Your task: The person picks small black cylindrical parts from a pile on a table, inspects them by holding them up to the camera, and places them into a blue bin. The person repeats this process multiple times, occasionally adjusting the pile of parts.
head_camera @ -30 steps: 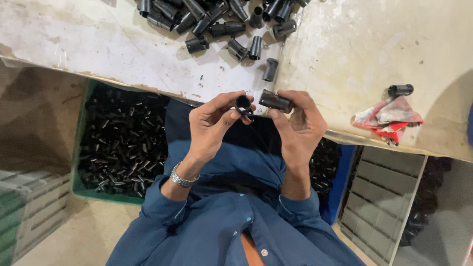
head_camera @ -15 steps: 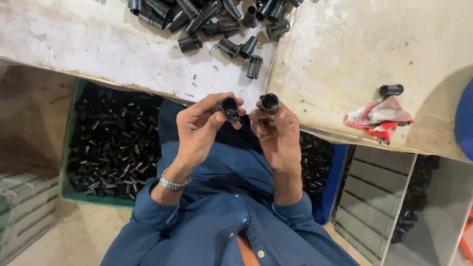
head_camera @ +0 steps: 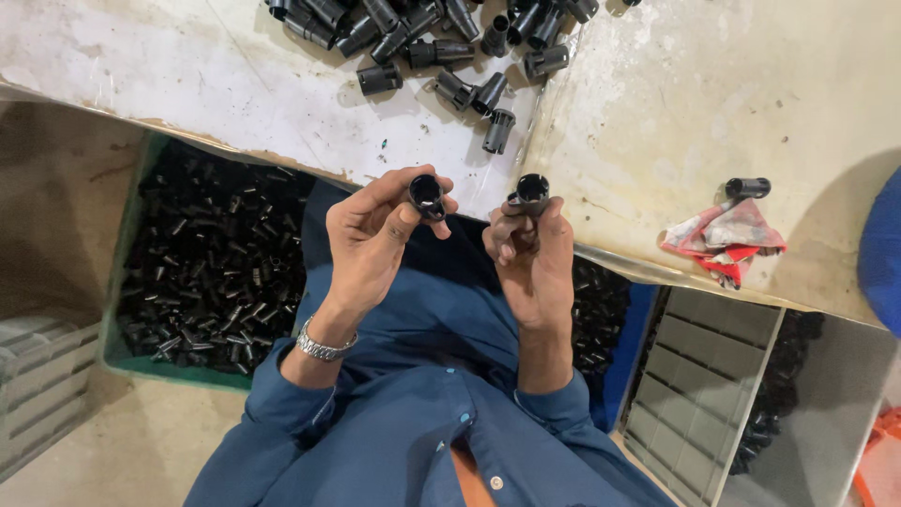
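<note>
My left hand [head_camera: 375, 239] pinches a short black plastic tube [head_camera: 426, 195] between thumb and fingers, its open end facing the camera. A little to its right, my right hand [head_camera: 530, 253] holds a second black tube [head_camera: 532, 188] upright by its lower part. The two tubes are apart, both just in front of the near edge of the white worktable [head_camera: 188, 75]. A silver watch sits on my left wrist. A heap of the same black tubes [head_camera: 441, 38] lies on the table beyond my hands.
A green crate [head_camera: 127, 352] full of black tubes stands below the table at left; a blue crate [head_camera: 619, 357] with more is at right. A red-and-white rag [head_camera: 727, 239] and a lone black tube [head_camera: 748, 188] lie on the right tabletop. Grey slatted crates stand lower right.
The tube in my right hand has turned from lying sideways to standing on end. Both hands have drawn slightly apart, and the two tubes now face the camera.
</note>
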Demonstrator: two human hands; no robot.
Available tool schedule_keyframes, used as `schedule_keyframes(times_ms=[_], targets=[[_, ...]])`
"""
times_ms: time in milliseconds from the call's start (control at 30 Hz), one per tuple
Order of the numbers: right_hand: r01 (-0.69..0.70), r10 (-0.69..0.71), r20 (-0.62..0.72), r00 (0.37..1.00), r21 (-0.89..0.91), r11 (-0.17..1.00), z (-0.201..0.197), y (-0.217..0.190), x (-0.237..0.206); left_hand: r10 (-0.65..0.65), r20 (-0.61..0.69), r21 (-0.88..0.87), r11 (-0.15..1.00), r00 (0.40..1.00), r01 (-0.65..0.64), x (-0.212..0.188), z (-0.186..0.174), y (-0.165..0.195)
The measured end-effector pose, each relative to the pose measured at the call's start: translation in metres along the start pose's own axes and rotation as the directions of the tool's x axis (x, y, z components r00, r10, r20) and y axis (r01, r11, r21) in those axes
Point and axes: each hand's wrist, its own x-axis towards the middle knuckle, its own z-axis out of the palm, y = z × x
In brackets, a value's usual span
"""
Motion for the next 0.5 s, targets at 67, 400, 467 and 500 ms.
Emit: schedule_keyframes(times_ms=[67, 400, 467, 500], targets=[[0.000, -0.001, -0.017, 1.000, -0.042, 0.999, 0.0008, -0.0004, -0.0001, -0.006, 0.000, -0.011, 1.000, 1.000, 0.006, 0.0009, -0.0004, -0.0001], [0.141, -0.130, 0.063, 0.989, -0.224, 0.964, 0.0002, 0.0036, -0.0051, -0.061, 0.076, -0.015, 0.998, 0.995, 0.062, -0.0008, -0.0008, 0.0003], [0.157, -0.144, 0.071, 0.987, -0.248, 0.956, 0.0014, 0.0038, -0.0060, -0.066, 0.094, -0.007, 0.998, 0.993, 0.067, -0.0007, 0.0004, 0.0001], [0.164, -0.149, 0.075, 0.986, -0.259, 0.952, 0.0022, 0.0037, -0.0064, -0.073, 0.099, -0.011, 0.997, 0.992, 0.075, -0.0007, 0.0010, 0.0001]])
